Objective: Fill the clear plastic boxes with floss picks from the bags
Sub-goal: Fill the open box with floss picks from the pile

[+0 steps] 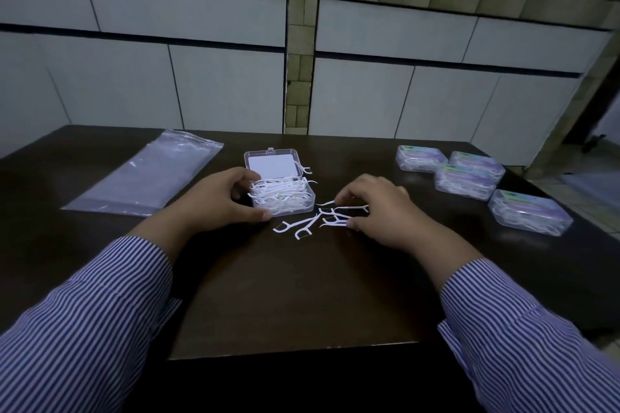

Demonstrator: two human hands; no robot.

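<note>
Your right hand, grip pinched on loose floss picks at centre frame, sits just right of the open box; left hand grip steadies it.

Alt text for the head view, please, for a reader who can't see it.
At a dark table, the left hand steadies an open clear box heaped with floss picks while the right hand gathers loose picks beside it. An empty-looking bag lies left; four closed boxes sit right.

Surface: dark brown wooden table | left: flat clear plastic bag | centre: open clear plastic box heaped with white floss picks; loose white floss picks just beside it | right: four closed clear filled boxes.
</note>
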